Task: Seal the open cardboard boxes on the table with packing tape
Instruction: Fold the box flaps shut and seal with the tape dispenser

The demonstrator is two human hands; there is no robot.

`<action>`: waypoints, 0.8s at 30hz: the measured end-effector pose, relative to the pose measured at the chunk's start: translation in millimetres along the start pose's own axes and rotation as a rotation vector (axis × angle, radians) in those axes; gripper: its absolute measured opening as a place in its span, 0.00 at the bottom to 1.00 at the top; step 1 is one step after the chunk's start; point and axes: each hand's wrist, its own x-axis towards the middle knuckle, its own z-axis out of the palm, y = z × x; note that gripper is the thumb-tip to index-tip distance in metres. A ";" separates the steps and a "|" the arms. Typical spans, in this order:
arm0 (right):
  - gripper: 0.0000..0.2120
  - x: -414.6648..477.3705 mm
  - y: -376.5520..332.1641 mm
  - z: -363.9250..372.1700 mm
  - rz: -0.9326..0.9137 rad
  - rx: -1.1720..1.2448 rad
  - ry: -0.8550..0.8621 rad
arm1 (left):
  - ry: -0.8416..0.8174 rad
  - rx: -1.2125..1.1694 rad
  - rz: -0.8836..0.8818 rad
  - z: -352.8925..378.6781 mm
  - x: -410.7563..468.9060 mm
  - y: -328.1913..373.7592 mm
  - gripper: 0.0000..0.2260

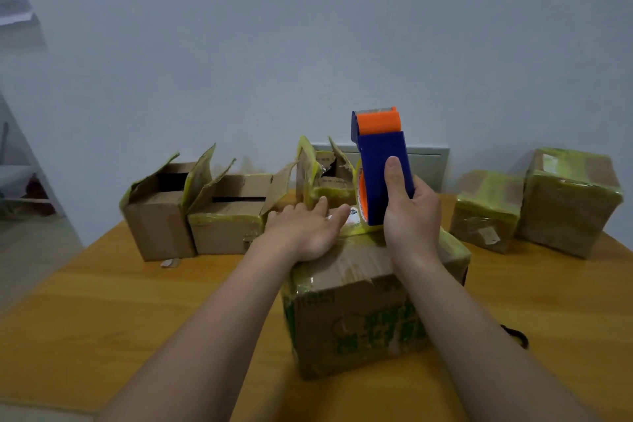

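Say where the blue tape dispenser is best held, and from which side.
Take the tape dispenser by its flat blue body, from the near side and low down. It is upright on the near box, orange cutter end up and tape roll low on its left, so the lower blue panel is the broad, free part.

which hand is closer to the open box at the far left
Left. The left hand presses the near box, to the right of the open box; the right hand, farther right, grips the tape dispenser.
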 end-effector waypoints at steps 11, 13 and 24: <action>0.19 -3.4 -7.3 0.6 0.009 -0.032 0.011 | 0.460 -0.584 0.153 20.8 -29.6 -10.2 0.18; 0.21 -2.6 -8.0 2.5 0.011 -0.046 0.014 | 0.430 -0.693 0.161 28.8 -35.3 -14.4 0.21; 0.23 -3.9 -4.9 3.0 0.020 -0.047 0.002 | 0.487 -1.256 0.135 63.6 -57.2 -21.5 0.35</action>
